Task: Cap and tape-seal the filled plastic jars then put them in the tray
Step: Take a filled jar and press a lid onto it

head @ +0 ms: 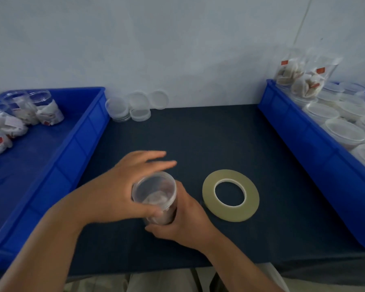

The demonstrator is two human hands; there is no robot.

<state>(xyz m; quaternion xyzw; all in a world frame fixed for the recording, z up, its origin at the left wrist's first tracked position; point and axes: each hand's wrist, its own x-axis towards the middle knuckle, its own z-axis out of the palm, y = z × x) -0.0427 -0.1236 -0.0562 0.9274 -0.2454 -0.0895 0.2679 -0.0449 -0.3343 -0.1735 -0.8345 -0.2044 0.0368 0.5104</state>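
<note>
jar (154,194) w/ lid on stands near the bench's (198,140) front edge, abt mid-width; contents pale, blurred. r hand (185,224) wraps the jar's lower body, fingers curled round it; l hand (122,186) lies against the lid's left side, thumb along the jar's near wall, fingers stretched straight past the far rim, motion-blurred, not curled. tape roll (208,192) lies flat just right of the jar, just beside the r hand. 2 blue trays: l tray (89,131) at the bench's left edge w/ filled jars (44,108) on their sides; r tray (303,144) at the right edge, packed w/ lidded jars (343,131). loose lids (138,106) stacked at the back edge by the l tray's back corner.
</note>
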